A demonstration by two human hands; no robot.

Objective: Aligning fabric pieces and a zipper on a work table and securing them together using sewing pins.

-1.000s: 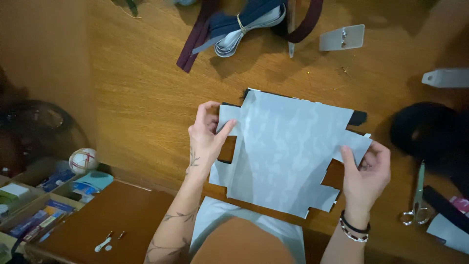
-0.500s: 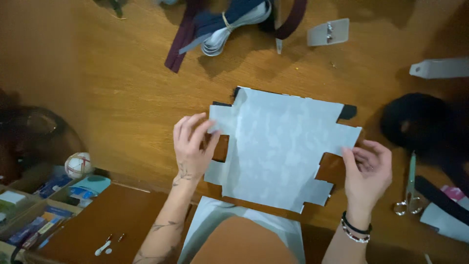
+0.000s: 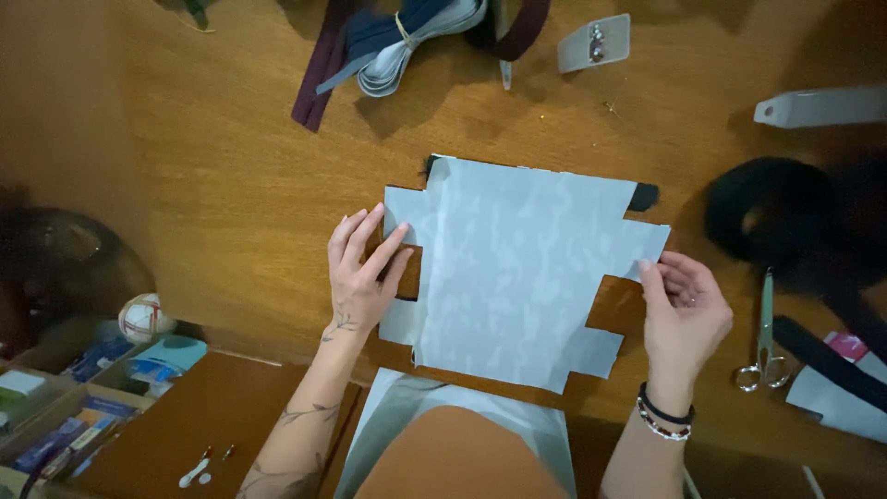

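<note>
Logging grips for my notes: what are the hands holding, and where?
Both hold the pale notched sheet: left hand presses its left tab, right hand pinches its right tab.

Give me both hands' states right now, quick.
Left hand: open, fingers flat on the left edge of the pale notched sheet.
Right hand: fingertips pinching the sheet's right tab.

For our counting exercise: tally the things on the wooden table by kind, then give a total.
Pale grey notched pattern sheet under the left hand and right hand: 1
Silver scissors: 1
Bundle of dark and grey straps: 1
Black webbing roll: 1
Small grey plastic pieces: 2
Total: 6
</note>
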